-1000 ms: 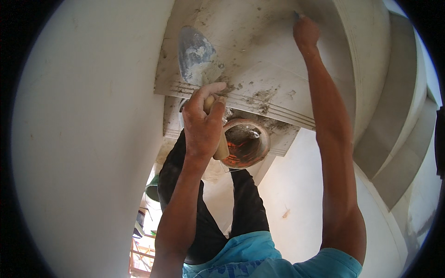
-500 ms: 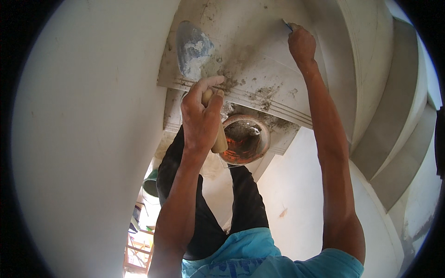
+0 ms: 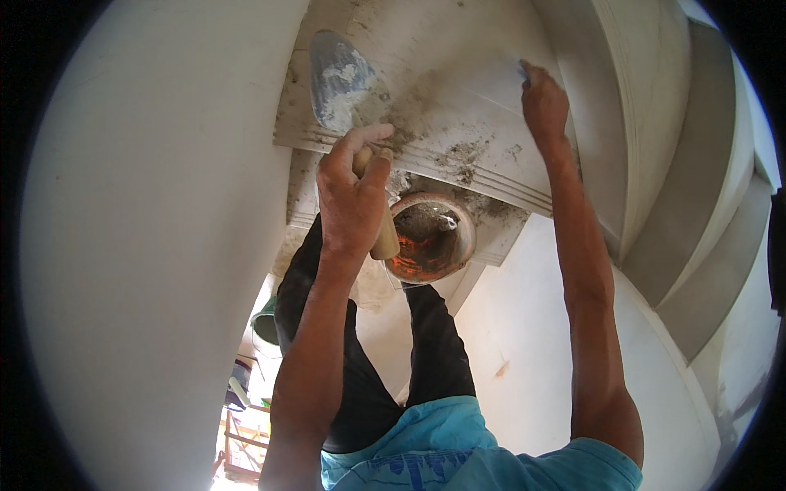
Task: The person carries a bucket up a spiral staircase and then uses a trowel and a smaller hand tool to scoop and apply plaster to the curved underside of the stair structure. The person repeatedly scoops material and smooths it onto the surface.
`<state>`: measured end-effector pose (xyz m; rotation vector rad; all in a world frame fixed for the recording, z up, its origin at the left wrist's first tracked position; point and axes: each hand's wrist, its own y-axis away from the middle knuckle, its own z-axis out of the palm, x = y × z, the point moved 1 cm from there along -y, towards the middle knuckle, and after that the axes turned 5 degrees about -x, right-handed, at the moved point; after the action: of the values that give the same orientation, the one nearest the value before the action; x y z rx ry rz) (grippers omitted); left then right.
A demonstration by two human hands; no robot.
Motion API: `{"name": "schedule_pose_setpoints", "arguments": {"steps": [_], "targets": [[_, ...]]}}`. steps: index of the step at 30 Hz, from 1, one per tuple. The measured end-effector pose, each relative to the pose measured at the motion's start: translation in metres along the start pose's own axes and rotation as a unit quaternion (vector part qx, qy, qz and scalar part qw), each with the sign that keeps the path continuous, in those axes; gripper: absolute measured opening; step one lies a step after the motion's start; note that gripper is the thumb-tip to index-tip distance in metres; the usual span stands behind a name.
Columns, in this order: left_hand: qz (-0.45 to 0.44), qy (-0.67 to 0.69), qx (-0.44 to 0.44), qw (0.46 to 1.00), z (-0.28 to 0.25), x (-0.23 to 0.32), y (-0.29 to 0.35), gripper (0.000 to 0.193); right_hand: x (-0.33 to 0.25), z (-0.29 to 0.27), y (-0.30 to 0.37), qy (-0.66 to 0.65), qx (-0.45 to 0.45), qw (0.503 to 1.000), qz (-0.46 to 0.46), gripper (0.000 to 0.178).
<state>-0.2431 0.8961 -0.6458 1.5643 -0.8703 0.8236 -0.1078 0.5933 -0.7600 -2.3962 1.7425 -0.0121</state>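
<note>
My left hand [image 3: 354, 192] is closed round the wooden handle of a trowel [image 3: 336, 69]. White paste clings to its rounded metal blade, which sits over the left side of a stair step [image 3: 458, 82]. Further right, my right hand [image 3: 544, 102] is closed on a small bluish flat tool [image 3: 523, 70] at the far right of that step. Motion blurs the tool, so its exact kind does not show. Dark crumbs and grey smears mark the step's surface and its grooved front edge.
Below the step edge, between my legs, stands a bucket [image 3: 469, 233] with grey residue and an orange inside. A white wall [image 3: 147, 204] rises on the left. More curved steps [image 3: 696, 164] climb at the right. A dark green bucket [image 3: 264, 327] lies lower left, beyond my leg.
My right hand with the small tool has moved right and slightly nearer. The left hand keeps its hold on the trowel, and the whole view has shifted slightly.
</note>
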Motion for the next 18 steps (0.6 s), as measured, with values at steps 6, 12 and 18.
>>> {"name": "schedule_pose_setpoints", "arguments": {"steps": [6,12,18], "targets": [[0.009,-0.012,-0.008,1.000,0.002,-0.004,0.005,0.030,-0.007,0.038,0.094,0.024,-0.108,0.994,0.019,0.029],[-0.016,0.022,-0.003,1.000,0.005,0.004,0.008,0.031,-0.024,-0.033,0.139,-0.101,-0.164,0.981,-0.010,0.052],[-0.018,0.016,-0.026,0.999,0.019,0.005,0.019,0.031,0.059,-0.022,0.074,-0.003,-0.078,0.991,0.109,0.036]]}}
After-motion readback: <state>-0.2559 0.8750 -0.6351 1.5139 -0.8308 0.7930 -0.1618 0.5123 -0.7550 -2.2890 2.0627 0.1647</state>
